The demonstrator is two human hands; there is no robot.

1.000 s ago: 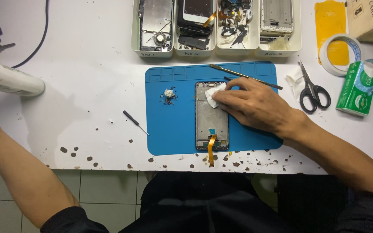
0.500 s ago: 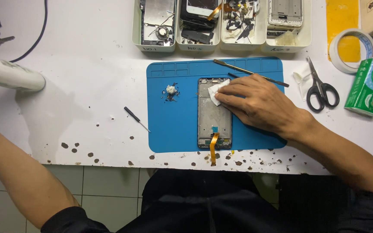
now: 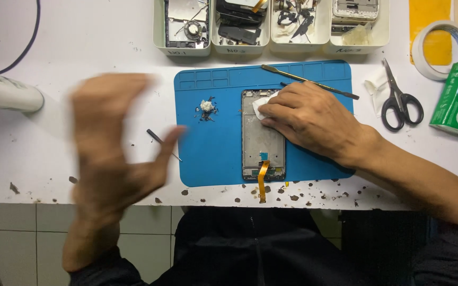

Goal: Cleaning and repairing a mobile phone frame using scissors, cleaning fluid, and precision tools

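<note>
Above the table, left hand (image 3: 115,153) newly raised

A white worktop (image 3: 80,42), speckled with dark chips along its near edge, is filling most of the view under even, bright light. A floor of pale square tiles (image 3: 22,233) with grey grout is showing beneath the worktop's front edge, at the lower left.

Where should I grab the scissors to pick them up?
Take the scissors by the two black finger loops at their near end, coming from the table's front edge. The loops face the person and lie clear on the table; the blades point away toward the trays.
</note>
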